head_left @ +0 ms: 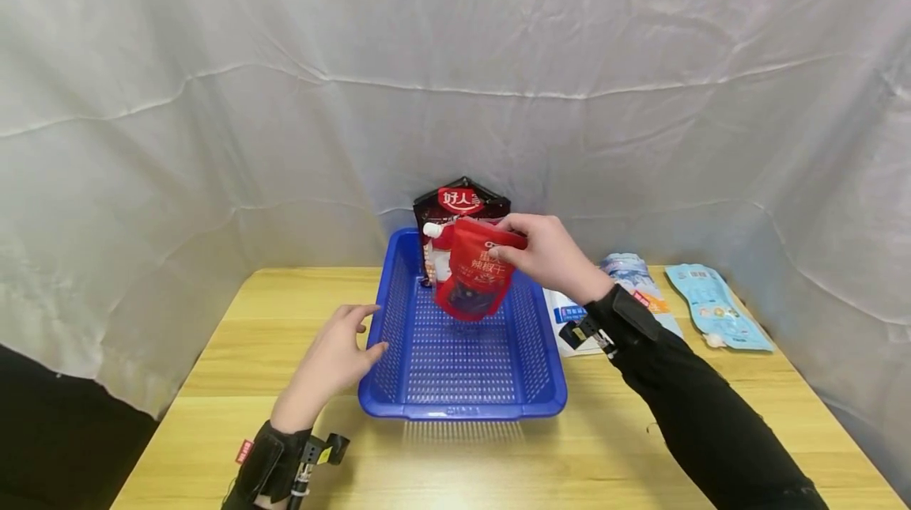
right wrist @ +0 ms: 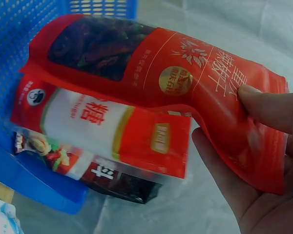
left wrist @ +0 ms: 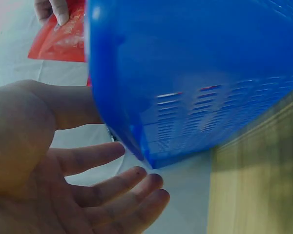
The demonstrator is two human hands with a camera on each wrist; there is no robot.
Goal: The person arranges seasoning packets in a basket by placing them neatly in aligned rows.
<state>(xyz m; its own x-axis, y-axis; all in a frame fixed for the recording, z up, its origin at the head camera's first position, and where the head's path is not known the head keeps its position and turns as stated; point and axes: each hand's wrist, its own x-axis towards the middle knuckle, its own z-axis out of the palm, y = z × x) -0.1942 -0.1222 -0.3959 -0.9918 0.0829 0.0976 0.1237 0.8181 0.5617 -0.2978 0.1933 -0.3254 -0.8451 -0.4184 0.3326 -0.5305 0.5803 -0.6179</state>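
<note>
My right hand [head_left: 544,253] pinches a red pouch of dried chillies [head_left: 473,281] by its top end, holding it over a blue plastic basket [head_left: 463,413]. Dark chillies show through the pouch's clear window in the right wrist view. Behind it, a red and white sugar pouch [right wrist: 80,117] with a white spout cap stands at the basket's far end. A black seasoning pouch [head_left: 459,198] leans behind the sugar. My left hand [head_left: 342,352] is at the basket's left rim, fingers spread and relaxed, thumb beside the rim in the left wrist view.
Right of the basket lie a white and blue packet [head_left: 561,319], a blue and orange pouch [head_left: 636,271] and a light blue spouted pouch [head_left: 719,308]. They rest on a wooden table [head_left: 285,304]. A pale cloth [head_left: 455,43] hangs behind and along both sides.
</note>
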